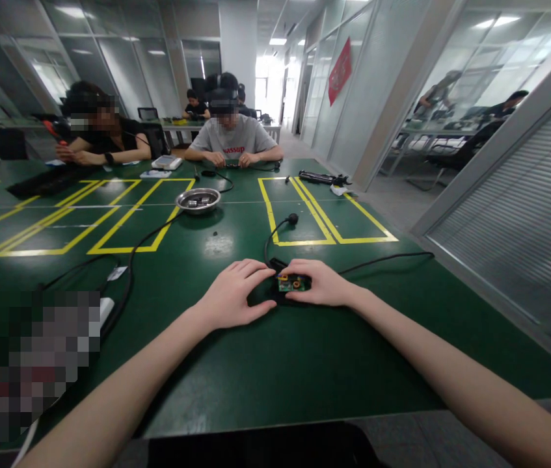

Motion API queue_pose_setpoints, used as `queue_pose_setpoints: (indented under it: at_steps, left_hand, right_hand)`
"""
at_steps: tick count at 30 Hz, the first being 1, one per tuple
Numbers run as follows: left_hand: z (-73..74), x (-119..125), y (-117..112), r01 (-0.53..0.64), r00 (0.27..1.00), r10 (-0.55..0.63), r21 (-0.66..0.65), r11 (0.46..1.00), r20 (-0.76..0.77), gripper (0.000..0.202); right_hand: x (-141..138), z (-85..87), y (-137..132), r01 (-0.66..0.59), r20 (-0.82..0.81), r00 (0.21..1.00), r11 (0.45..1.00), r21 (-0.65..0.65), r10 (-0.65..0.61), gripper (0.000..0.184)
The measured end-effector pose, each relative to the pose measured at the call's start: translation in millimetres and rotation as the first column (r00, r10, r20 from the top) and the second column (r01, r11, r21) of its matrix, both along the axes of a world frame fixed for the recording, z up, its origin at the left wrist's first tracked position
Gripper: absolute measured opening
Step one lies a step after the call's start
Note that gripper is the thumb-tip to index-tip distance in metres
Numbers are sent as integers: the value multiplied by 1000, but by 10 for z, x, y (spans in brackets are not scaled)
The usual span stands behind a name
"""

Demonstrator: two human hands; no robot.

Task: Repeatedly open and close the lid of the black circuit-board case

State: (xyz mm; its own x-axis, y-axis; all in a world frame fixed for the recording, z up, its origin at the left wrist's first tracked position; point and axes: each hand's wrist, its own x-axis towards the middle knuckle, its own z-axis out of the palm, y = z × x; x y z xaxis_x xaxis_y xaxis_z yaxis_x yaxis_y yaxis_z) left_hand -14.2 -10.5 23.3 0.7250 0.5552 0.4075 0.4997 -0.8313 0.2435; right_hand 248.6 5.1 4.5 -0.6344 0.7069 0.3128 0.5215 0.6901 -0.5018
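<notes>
A small green circuit board (291,283) with a yellow-ringed coil and other parts lies in front of me at the table's middle, with dark casing around it. My right hand (321,282) grips its right end, thumb on the near side and fingers on the far side. At the left end is my left hand (236,292), thumb and fingers apart, their tips close to the board's edge; whether they touch it I cannot tell. Just beyond the fingers sits a black piece (278,263), partly hidden. A black cord (268,244) runs from there to a round black plug (293,220).
Another black cable (387,261) stretches right. A metal bowl (198,201) holding small metal parts stands ahead on the green table (236,390). Yellow tape (304,243) marks rectangles. At left lies a pixelated object (41,364) with cables. Co-workers (231,136) sit across the table.
</notes>
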Motion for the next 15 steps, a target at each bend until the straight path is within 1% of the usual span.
queue_pose_setpoints:
  at_steps: [1, 2, 3, 5, 9, 11, 15]
  left_hand:
    - [25, -4, -4, 30, 999, -30, -6, 1000, -13, 44]
    - [42, -4, -8, 61, 997, -61, -19, 998, -38, 40]
    - [52, -1, -12, 85, 994, -87, -36, 996, -72, 40]
    - [54, 11, -18, 113, 984, -120, -62, 992, -130, 45]
    - [33, 12, -14, 91, 981, -101, -66, 994, -167, 50]
    - [27, -3, -5, 69, 983, -80, -74, 995, -166, 51]
    - [19, -29, 8, 31, 988, -44, -86, 996, -148, 58]
  right_hand:
    - [-109, 16, -85, -90, -1, 996, 996, -10, 90, 33]
    - [-200, 26, -159, -150, -3, 989, 989, -11, 150, 31]
    - [-271, 30, -218, -189, 4, 982, 982, -10, 189, 30]
    - [-346, 25, -284, -213, 24, 977, 977, 7, 212, 29]
    - [-302, 19, -268, -172, 22, 985, 982, 77, 170, 29]
    - [-249, 35, -239, -135, 7, 991, 984, 121, 135, 30]
    - [-165, 73, -192, -48, 4, 999, 977, 206, 49, 31]
